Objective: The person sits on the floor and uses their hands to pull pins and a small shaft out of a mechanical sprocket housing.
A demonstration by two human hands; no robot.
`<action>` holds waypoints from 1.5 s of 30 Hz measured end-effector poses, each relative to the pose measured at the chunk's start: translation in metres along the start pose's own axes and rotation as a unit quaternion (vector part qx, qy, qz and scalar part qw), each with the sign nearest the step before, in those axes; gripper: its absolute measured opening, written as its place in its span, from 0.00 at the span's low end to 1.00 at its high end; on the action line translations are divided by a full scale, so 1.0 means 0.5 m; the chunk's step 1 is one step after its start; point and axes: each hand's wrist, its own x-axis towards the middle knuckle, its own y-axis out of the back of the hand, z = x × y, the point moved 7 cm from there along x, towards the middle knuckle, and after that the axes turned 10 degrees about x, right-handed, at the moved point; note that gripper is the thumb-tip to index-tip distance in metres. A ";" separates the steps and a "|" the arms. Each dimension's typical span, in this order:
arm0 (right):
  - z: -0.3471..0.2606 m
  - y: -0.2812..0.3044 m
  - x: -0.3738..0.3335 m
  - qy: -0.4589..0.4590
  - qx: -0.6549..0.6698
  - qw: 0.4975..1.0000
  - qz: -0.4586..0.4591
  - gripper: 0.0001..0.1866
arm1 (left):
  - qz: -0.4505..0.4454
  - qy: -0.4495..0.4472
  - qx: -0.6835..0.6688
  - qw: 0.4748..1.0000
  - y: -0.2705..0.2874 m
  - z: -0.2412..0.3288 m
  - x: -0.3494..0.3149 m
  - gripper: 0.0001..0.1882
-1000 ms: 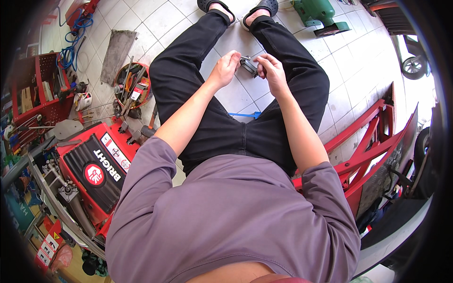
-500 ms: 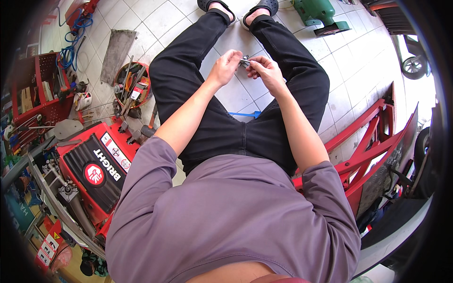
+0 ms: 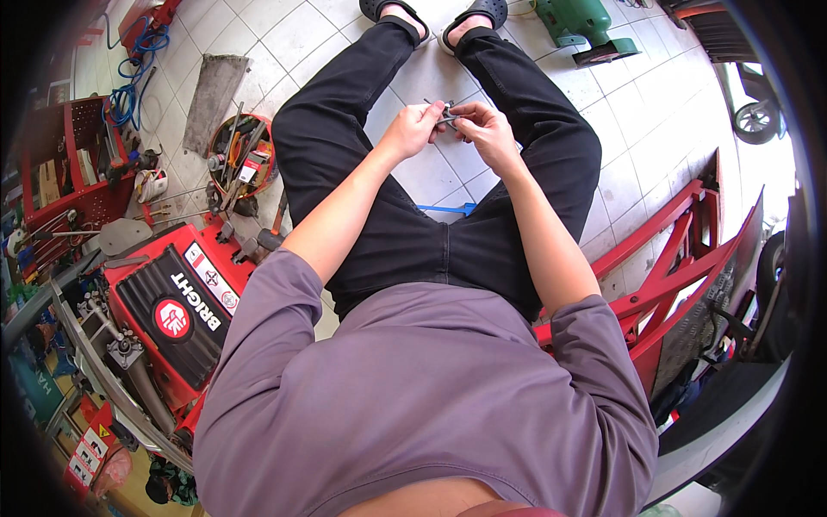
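Note:
Between my thighs, both hands meet over a small grey metal part (image 3: pixel 447 114) with thin rod-like pieces. Its exact kind is too small to make out. My left hand (image 3: pixel 413 129) is closed on it, thumb on top, and a thin end sticks out past the fingers. From the other side my right hand (image 3: pixel 485 133) pinches the part with thumb and fingertips. Some of it is hidden behind the fingers. Below the hands, a blue strip-like thing (image 3: pixel 448 208) lies near the seat edge between my legs.
On the left are a round tub of hand tools (image 3: pixel 245 164), a hammer (image 3: pixel 272 233), a red-and-black machine (image 3: pixel 172 310) and a red perforated rack (image 3: pixel 69 164). A green bench grinder (image 3: pixel 586 33) stands on the tiles ahead. Red metal framework (image 3: pixel 663 276) runs along the right.
My left hand has shifted slightly down and its thumb now lies over the metal part. The part has turned between the fingers; my right hand has moved only a little.

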 end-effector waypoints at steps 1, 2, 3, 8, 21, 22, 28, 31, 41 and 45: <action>-0.001 0.000 0.001 0.003 0.001 1.000 -0.004 0.09 | 0.005 -0.003 -0.005 1.000 0.001 0.003 0.000 0.20; -0.001 -0.001 0.001 0.005 0.002 1.000 -0.007 0.09 | 0.010 -0.007 -0.009 1.000 0.001 0.006 0.001 0.19; -0.002 0.002 0.002 0.005 0.008 1.000 -0.001 0.08 | 0.013 -0.032 -0.017 0.999 -0.001 0.018 -0.001 0.18; -0.008 0.002 0.001 0.000 0.026 1.000 0.015 0.07 | 0.028 -0.082 -0.074 0.993 -0.007 0.030 -0.003 0.14; -0.003 -0.005 0.001 0.014 0.023 1.000 -0.012 0.07 | -0.029 -0.023 -0.076 0.996 -0.013 -0.001 0.004 0.26; -0.002 -0.004 0.002 0.005 0.012 1.000 -0.012 0.08 | -0.029 -0.019 -0.082 0.996 -0.014 -0.002 0.003 0.27; -0.010 -0.003 0.005 0.077 0.074 0.994 0.007 0.12 | -0.047 0.075 -0.128 0.988 -0.018 -0.003 -0.003 0.25; -0.014 0.007 0.005 0.066 0.061 0.996 0.029 0.12 | -0.078 0.132 -0.225 0.962 -0.017 -0.015 -0.008 0.22; -0.020 0.000 -0.005 0.081 0.044 0.992 0.082 0.08 | -0.024 0.035 -0.283 0.958 -0.021 0.028 -0.008 0.13; -0.117 -0.067 -0.049 0.276 -0.240 0.927 0.089 0.07 | 0.067 0.145 -0.452 0.877 -0.038 0.006 -0.017 0.14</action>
